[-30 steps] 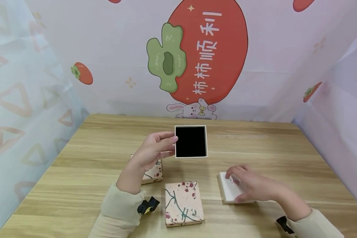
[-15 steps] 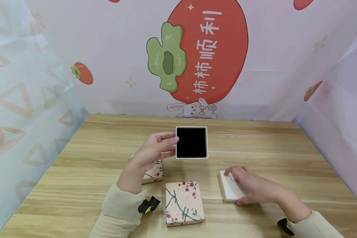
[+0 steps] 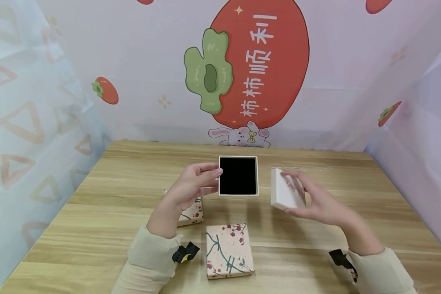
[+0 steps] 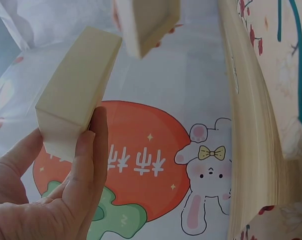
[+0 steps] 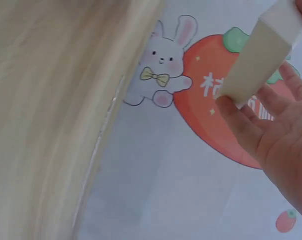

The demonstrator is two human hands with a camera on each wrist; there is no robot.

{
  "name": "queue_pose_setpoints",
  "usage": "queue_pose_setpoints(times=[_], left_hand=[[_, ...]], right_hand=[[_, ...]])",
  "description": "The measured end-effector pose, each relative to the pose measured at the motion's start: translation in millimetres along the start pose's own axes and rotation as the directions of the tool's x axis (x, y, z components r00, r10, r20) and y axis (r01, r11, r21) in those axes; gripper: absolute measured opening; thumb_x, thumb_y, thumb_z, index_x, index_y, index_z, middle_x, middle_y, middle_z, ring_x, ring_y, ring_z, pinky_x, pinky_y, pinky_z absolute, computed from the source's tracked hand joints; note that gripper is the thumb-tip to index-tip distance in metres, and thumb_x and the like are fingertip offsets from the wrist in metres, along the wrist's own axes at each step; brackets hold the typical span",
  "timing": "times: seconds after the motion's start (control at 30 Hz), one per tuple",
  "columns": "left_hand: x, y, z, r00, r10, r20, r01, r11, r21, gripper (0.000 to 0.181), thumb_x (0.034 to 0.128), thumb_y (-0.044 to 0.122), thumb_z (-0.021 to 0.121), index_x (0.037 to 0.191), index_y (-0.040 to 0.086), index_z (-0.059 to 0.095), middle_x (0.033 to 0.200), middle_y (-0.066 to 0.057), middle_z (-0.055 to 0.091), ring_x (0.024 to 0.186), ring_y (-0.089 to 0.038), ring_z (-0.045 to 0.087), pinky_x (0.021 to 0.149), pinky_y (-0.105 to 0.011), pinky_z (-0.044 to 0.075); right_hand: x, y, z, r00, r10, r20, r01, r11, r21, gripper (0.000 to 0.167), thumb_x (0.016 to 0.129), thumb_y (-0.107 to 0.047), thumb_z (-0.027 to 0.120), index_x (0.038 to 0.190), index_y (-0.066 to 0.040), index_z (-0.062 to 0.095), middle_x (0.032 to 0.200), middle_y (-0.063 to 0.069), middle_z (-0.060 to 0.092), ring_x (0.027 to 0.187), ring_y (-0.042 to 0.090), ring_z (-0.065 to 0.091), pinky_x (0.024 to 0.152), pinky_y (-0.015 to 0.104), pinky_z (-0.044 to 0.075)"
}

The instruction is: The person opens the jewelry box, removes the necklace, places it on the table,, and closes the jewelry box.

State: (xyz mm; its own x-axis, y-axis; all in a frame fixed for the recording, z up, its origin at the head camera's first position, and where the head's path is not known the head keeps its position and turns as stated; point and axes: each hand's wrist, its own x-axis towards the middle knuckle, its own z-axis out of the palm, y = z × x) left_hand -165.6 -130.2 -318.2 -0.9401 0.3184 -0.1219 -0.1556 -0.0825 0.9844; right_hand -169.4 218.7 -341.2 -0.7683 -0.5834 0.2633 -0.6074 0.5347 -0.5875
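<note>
My left hand (image 3: 191, 183) pinches a small square white box (image 3: 220, 192) by its left side. The box stands tilted up above the table, its black-lined inside facing me. To its right, my right hand (image 3: 321, 200) grips a white box lid (image 3: 288, 190) with a faint pink print, lifted and tilted. A gap separates the lid from the box. In the left wrist view the pale outer side of the box (image 4: 76, 80) shows, fingers and thumb at its lower end. In the right wrist view the lid (image 5: 258, 57) sits between thumb and fingers.
Two pink boxes with plum-blossom print lie on the wooden table (image 3: 114, 228): one box in front (image 3: 229, 251), another box (image 3: 194, 212) partly behind the left wrist. A thin pale strand, perhaps a chain (image 3: 308, 168), lies near the back edge. A printed cloth backdrop (image 3: 150, 118) hangs behind.
My right hand has picked the lid up off the table, raising it up and slightly away until it is beside the box. The left hand holds the box almost unmoved.
</note>
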Motion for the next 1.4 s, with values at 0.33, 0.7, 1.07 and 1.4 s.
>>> queue_pose_setpoints(times=[0.33,0.7,1.07,1.4], left_hand=[[2.5,2.0,1.2,1.000,0.001,-0.007,-0.002,1.000,-0.019,0.050,0.0998,0.015,0.055,0.143,-0.006,0.043,0.132,-0.013,0.056,0.085,-0.011,0.063,0.090,-0.029,0.056],[3.7,1.4,3.6,1.000,0.015,0.008,-0.015,1.000,0.001,0.047,0.1000,0.016,0.056,0.141,-0.006,0.047,0.120,-0.006,0.064,0.088,-0.014,0.067,0.093,-0.034,0.057],[4.8,-4.5,5.5,1.000,0.022,0.006,-0.022,1.000,0.009,0.045,0.0996,0.020,0.059,0.137,-0.005,0.050,0.115,-0.005,0.066,0.088,-0.015,0.067,0.093,-0.035,0.056],[4.3,-4.4,9.6,1.000,0.022,-0.013,-0.022,1.000,0.015,0.041,0.0991,0.020,0.060,0.132,-0.004,0.054,0.111,-0.006,0.068,0.090,-0.015,0.068,0.091,-0.034,0.057]], right_hand=[[24.8,-11,-1,0.987,0.009,-0.159,0.023,0.980,0.197,0.096,0.074,0.000,0.084,0.153,-0.018,0.034,0.149,0.005,0.041,0.126,0.007,0.041,0.097,0.015,0.046],[48.0,-32,2,0.978,-0.042,-0.206,0.110,0.936,0.335,0.100,0.071,0.008,0.082,0.155,-0.015,0.033,0.152,0.004,0.038,0.131,0.015,0.039,0.100,0.018,0.046],[58.2,-65,15,0.982,-0.094,-0.165,0.135,0.956,0.261,0.104,0.070,-0.001,0.088,0.155,-0.020,0.031,0.152,0.002,0.038,0.133,0.017,0.038,0.105,0.038,0.048],[60.8,-79,26,0.980,-0.140,-0.143,0.163,0.972,0.169,0.102,0.070,-0.012,0.091,0.154,-0.019,0.034,0.153,0.003,0.037,0.132,0.020,0.038,0.095,0.048,0.051]])
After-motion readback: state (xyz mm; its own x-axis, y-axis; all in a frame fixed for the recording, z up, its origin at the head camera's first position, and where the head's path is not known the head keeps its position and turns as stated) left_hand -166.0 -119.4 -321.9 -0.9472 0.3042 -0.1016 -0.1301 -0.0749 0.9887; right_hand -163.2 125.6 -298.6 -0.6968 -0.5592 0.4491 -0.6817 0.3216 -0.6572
